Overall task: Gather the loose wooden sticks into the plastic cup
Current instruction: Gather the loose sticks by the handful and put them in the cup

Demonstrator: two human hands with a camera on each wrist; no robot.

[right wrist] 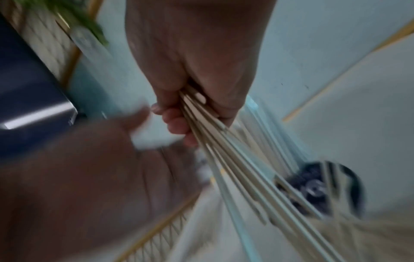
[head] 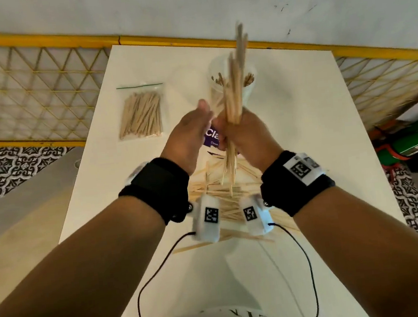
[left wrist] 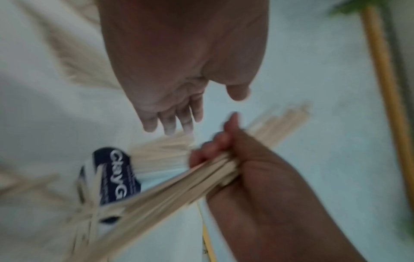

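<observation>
A clear plastic cup [head: 231, 88] stands at the middle back of the white table [head: 305, 148] with several sticks inside. My right hand [head: 228, 130] grips a bundle of wooden sticks [head: 235, 78], held nearly upright in front of the cup; the right wrist view shows its fingers [right wrist: 177, 124] curled round the sticks [right wrist: 224, 150]. My left hand [head: 204, 112] is just left of the bundle with its fingers [left wrist: 170, 124] straight and holding nothing. A pile of loose sticks [head: 213, 183] lies on the table below both wrists.
A zip bag of sticks [head: 141, 113] lies at the back left of the table. A white package with a purple label [head: 211, 137] sits under my hands. A yellow lattice railing [head: 27, 82] runs behind the table.
</observation>
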